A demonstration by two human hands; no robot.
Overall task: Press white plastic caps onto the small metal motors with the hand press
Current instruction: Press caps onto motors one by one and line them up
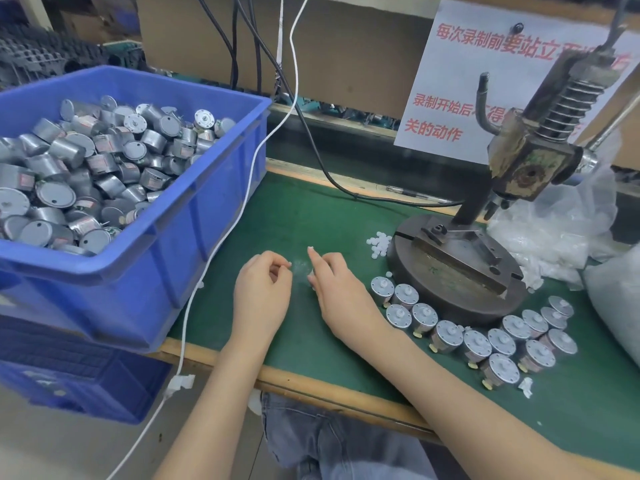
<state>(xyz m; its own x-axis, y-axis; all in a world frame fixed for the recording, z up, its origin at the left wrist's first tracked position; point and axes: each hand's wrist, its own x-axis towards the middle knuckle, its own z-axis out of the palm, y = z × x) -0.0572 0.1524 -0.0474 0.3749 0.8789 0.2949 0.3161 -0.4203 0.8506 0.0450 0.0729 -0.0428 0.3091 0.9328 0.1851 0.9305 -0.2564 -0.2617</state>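
Two grips hover close together above the green surface (294, 209). The left grip (263, 289) has its fingers curled in, thumb meeting forefinger; whether it pinches anything I cannot tell. The right grip (337, 289) stretches its forefinger, with a small white cap (310, 249) at the tip, though the hold is too blurred to judge. Loose caps (379, 242) lie just right of it beside the hand press (457, 271). Capped motors (446, 336) stand further right. A blue bin (173, 216) of bare motors (86, 168) sits left of the left grip.

left grip (263, 292): fingers curled, thumb at index | right grip (334, 282): index extended | grips close, apart
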